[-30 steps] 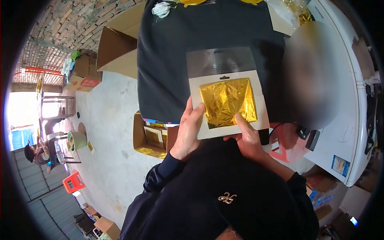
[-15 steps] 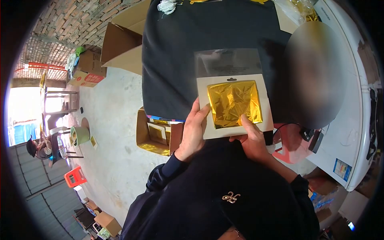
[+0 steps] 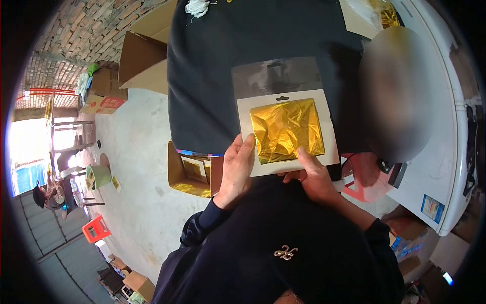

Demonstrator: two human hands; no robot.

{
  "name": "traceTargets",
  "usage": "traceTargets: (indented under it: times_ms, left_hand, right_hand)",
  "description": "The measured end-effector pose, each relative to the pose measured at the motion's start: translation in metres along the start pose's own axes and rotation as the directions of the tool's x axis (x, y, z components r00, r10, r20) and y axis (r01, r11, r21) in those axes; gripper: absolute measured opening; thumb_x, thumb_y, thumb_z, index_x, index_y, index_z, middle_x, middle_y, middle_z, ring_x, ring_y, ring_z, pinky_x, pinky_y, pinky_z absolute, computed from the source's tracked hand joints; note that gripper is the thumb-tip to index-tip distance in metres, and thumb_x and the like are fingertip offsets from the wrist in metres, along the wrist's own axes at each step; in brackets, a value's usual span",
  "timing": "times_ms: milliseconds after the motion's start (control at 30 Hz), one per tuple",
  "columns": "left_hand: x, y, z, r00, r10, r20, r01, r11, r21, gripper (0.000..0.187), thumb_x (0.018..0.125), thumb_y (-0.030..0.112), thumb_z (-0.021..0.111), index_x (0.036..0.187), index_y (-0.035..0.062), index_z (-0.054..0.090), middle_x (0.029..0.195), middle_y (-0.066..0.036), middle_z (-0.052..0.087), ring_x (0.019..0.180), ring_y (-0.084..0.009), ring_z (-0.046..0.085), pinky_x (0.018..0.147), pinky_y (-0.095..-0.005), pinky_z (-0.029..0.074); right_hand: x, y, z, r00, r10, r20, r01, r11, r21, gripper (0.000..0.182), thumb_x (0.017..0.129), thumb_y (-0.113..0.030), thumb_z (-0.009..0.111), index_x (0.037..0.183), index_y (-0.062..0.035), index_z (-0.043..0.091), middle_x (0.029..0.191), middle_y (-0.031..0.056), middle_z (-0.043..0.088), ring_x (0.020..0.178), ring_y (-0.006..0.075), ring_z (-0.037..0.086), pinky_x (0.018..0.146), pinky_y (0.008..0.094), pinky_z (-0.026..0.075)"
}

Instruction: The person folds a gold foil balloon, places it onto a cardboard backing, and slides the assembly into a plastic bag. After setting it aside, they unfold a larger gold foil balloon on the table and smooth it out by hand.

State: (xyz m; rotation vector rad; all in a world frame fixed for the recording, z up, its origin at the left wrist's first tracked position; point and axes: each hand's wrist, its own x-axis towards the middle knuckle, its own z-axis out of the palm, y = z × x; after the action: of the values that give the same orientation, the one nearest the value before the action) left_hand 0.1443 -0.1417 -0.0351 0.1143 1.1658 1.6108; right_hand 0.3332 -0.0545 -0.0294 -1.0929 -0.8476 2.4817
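A white card with a folded gold foil sheet (image 3: 287, 129) on it sits in a clear plastic sleeve, whose empty flap (image 3: 278, 76) extends beyond the card's far edge. My left hand (image 3: 238, 164) grips the sleeve's left edge, thumb on top. At the near right corner my right hand (image 3: 316, 177) holds it too, its thumb on the foil's lower edge. Both hands are over the near edge of a table with a dark cloth (image 3: 207, 81).
Left of the table stand an open carton (image 3: 215, 175) holding packaged cards and a larger carton (image 3: 147, 58). White string (image 3: 196, 7) lies at the far edge. A red stool (image 3: 367, 177) is at right; a person (image 3: 50, 196) is far left.
Both hands and the sleeved card have shifted slightly left in the view, and the light on the foil differs. The table and cartons also appear further left.
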Motion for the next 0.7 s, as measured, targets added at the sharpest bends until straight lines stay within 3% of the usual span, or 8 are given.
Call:
traceTargets:
  times_ms: [200, 300, 400, 500, 533, 633, 667, 700]
  left_hand:
    - [0.0, -0.006, -0.005, 1.0, 0.027, 0.011, -0.027, 1.0, 0.004, 0.031, 0.115, 0.024, 0.056, 0.133, -0.0002, 0.063, 0.124, -0.007, 0.073, 0.108, -0.0134, 0.07, 0.097, -0.0292, 0.056]
    - [0.002, -0.009, -0.009, 0.999, 0.034, 0.012, -0.034, 0.999, 0.0, 0.03, 0.115, 0.024, 0.057, 0.132, -0.0006, 0.064, 0.123, -0.007, 0.074, 0.106, -0.0129, 0.07, 0.095, -0.0289, 0.057]
    - [0.002, -0.008, -0.012, 0.999, 0.033, 0.013, -0.033, 0.999, -0.009, 0.03, 0.115, 0.024, 0.057, 0.13, -0.0008, 0.064, 0.122, -0.007, 0.074, 0.106, -0.0126, 0.07, 0.094, -0.029, 0.057]
    - [-0.001, -0.005, -0.017, 0.999, 0.033, 0.002, -0.033, 0.999, 0.004, 0.03, 0.115, 0.025, 0.057, 0.129, -0.0006, 0.065, 0.121, -0.007, 0.075, 0.106, -0.0123, 0.07, 0.094, -0.0292, 0.057]
    - [-0.002, -0.004, -0.019, 1.0, 0.029, -0.002, -0.029, 0.999, 0.012, 0.03, 0.115, 0.025, 0.057, 0.128, -0.0005, 0.065, 0.121, -0.007, 0.075, 0.105, -0.0122, 0.07, 0.093, -0.0293, 0.057]
    - [-0.015, 0.003, -0.012, 0.999, 0.009, -0.032, -0.009, 1.0, -0.012, 0.025, 0.114, 0.023, 0.059, 0.119, 0.0017, 0.071, 0.111, -0.002, 0.075, 0.099, -0.0067, 0.066, 0.089, -0.0237, 0.052]
    - [-0.018, 0.001, -0.017, 1.0, 0.023, -0.015, -0.023, 0.999, 0.027, 0.027, 0.115, 0.025, 0.059, 0.123, 0.0011, 0.069, 0.114, -0.002, 0.075, 0.101, -0.0074, 0.066, 0.092, -0.0236, 0.05]
    - [-0.021, -0.001, -0.021, 1.0, -0.005, 0.0, 0.005, 0.999, 0.044, 0.028, 0.115, 0.025, 0.058, 0.125, 0.0009, 0.068, 0.115, -0.002, 0.074, 0.102, -0.0074, 0.066, 0.093, -0.0233, 0.05]
  right_hand:
    - [-0.004, -0.004, 0.001, 1.0, 0.022, 0.015, -0.021, 0.999, -0.03, 0.047, 0.113, -0.041, 0.055, 0.136, -0.0011, 0.06, 0.119, 0.0134, 0.073, 0.101, 0.0236, 0.073, 0.08, 0.0359, 0.059]
    - [-0.006, -0.004, 0.002, 0.999, 0.036, 0.007, -0.036, 0.997, -0.065, 0.042, 0.112, -0.034, 0.056, 0.135, 0.0009, 0.061, 0.121, 0.0138, 0.072, 0.104, 0.0241, 0.073, 0.083, 0.0361, 0.059]
    - [-0.015, -0.012, -0.018, 0.987, 0.118, 0.114, -0.067, 0.925, -0.374, 0.037, 0.111, -0.023, 0.057, 0.134, 0.0045, 0.063, 0.122, 0.0141, 0.072, 0.108, 0.0246, 0.072, 0.09, 0.0373, 0.06]
    - [-0.03, -0.009, -0.056, 0.986, 0.028, 0.162, 0.047, 0.897, -0.439, 0.033, 0.109, -0.02, 0.061, 0.133, 0.0032, 0.065, 0.124, 0.0144, 0.073, 0.112, 0.0247, 0.073, 0.097, 0.0386, 0.059]
    - [-0.036, -0.013, -0.071, 0.992, 0.038, 0.118, 0.016, 0.905, -0.425, 0.034, 0.111, -0.019, 0.057, 0.135, 0.0037, 0.063, 0.124, 0.0159, 0.073, 0.115, 0.0265, 0.073, 0.1, 0.0409, 0.059]
    - [-0.045, -0.016, -0.088, 0.979, -0.159, -0.128, 0.133, 0.973, -0.187, 0.035, 0.112, -0.021, 0.054, 0.136, 0.0031, 0.062, 0.123, 0.0168, 0.073, 0.114, 0.0268, 0.073, 0.099, 0.0414, 0.059]
    - [-0.045, -0.021, -0.091, 0.989, -0.1, -0.113, 0.102, 0.995, 0.012, 0.035, 0.113, -0.023, 0.051, 0.136, 0.0013, 0.061, 0.125, 0.0161, 0.072, 0.111, 0.025, 0.074, 0.097, 0.0399, 0.059]
    - [-0.046, -0.023, -0.088, 0.987, -0.101, -0.127, 0.103, 0.995, 0.01, 0.034, 0.113, -0.023, 0.051, 0.135, 0.0007, 0.062, 0.125, 0.0145, 0.072, 0.11, 0.0237, 0.073, 0.097, 0.0392, 0.058]
